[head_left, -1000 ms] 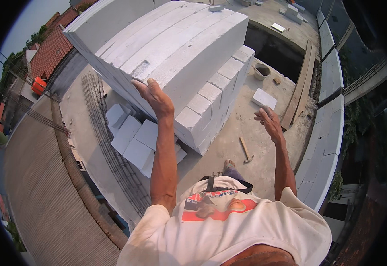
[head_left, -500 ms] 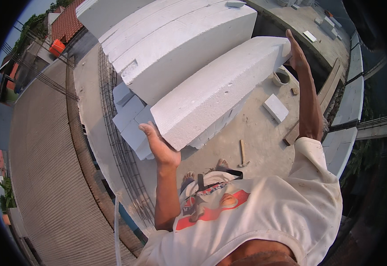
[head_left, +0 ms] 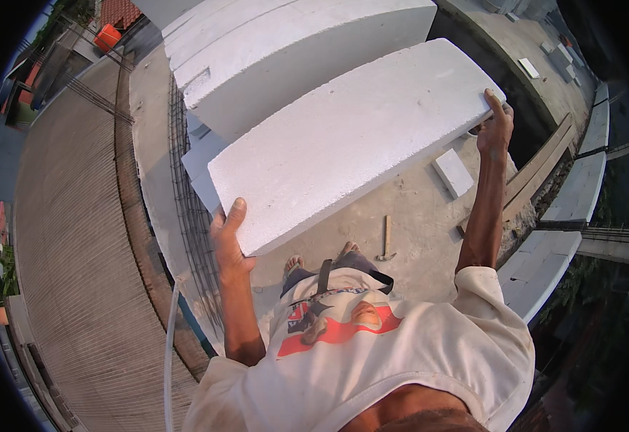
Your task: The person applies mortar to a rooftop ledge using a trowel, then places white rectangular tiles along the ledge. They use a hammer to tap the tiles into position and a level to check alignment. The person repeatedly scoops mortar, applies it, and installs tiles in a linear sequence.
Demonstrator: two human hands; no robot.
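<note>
Between my two hands is a long white lightweight concrete block [head_left: 350,137], tilted so its broad face turns up toward me. My left hand [head_left: 232,239] grips its near left end, thumb on top and fingers behind the edge. At the far right end, my right hand [head_left: 496,124] clasps the corner, thumb on the upper face and fingers curled underneath. Just beyond the held block stands a stack of similar white blocks [head_left: 271,61]. The held block hides the stack's lower part.
A hammer [head_left: 387,237] lies on the concrete floor near my feet, with a small block piece [head_left: 453,173] farther right. Steel rebar cages [head_left: 185,180] run along the left edge, above a corrugated roof [head_left: 77,237]. Wooden planks [head_left: 537,173] border a dark opening [head_left: 501,79] at right.
The block has come away from the stack toward me and tipped, showing its broad face. My right hand has gone from flat against the end to wrapped round the corner.
</note>
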